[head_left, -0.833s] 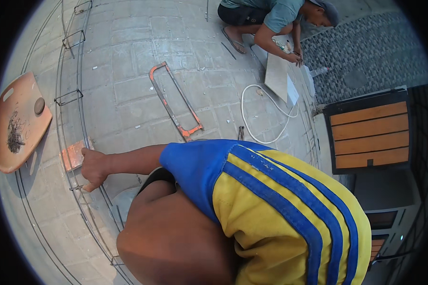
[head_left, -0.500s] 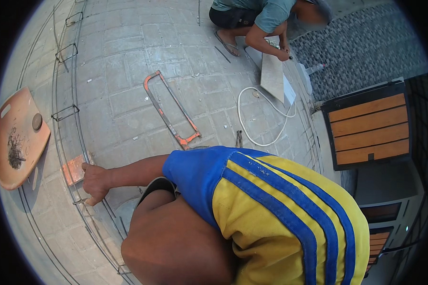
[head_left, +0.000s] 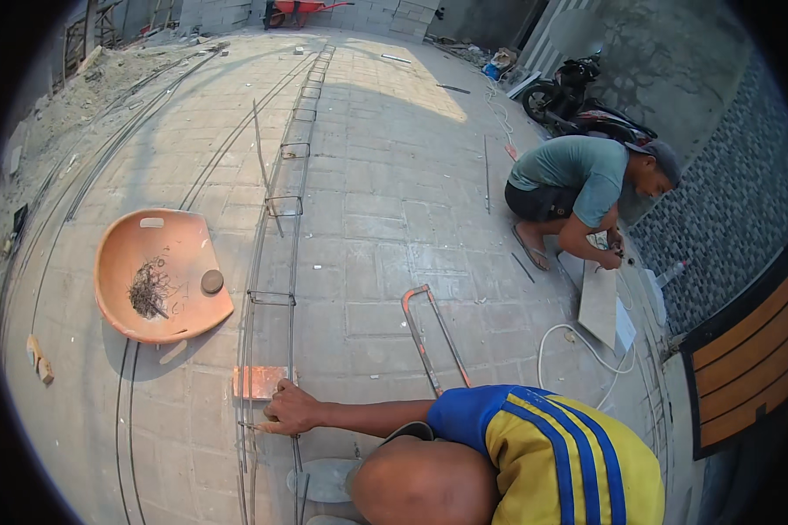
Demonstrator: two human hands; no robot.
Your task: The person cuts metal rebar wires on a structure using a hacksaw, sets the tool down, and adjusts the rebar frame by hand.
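My right hand (head_left: 292, 409) is closed low over the long steel rebar frame (head_left: 294, 341), its arm reaching left from a blue sleeve. The fingers curl at the right-hand rod, and one finger points left along a crosspiece. What they grip, if anything, is hidden. Just beyond the hand, a flat orange piece (head_left: 258, 382) lies under the rods. Square wire stirrups (head_left: 284, 206) join the rods at intervals. To the left, an orange basin (head_left: 118, 262) holds a heap of short dark wire bits (head_left: 151, 289) and a round disc (head_left: 212, 281). My left hand is out of view.
An orange hacksaw frame (head_left: 425, 337) lies right of the rods. Beyond it, a crouching person (head_left: 578, 188) handles something above a flat board (head_left: 597, 306), near a white cable (head_left: 556, 331). A motorcycle (head_left: 578, 96) and a red wheelbarrow (head_left: 293, 10) stand farther back.
My view has tilted up and swung left, so the scene sits lower and farther right. The far rods, motorcycle and wheelbarrow have come into view. My right hand stays at the frame.
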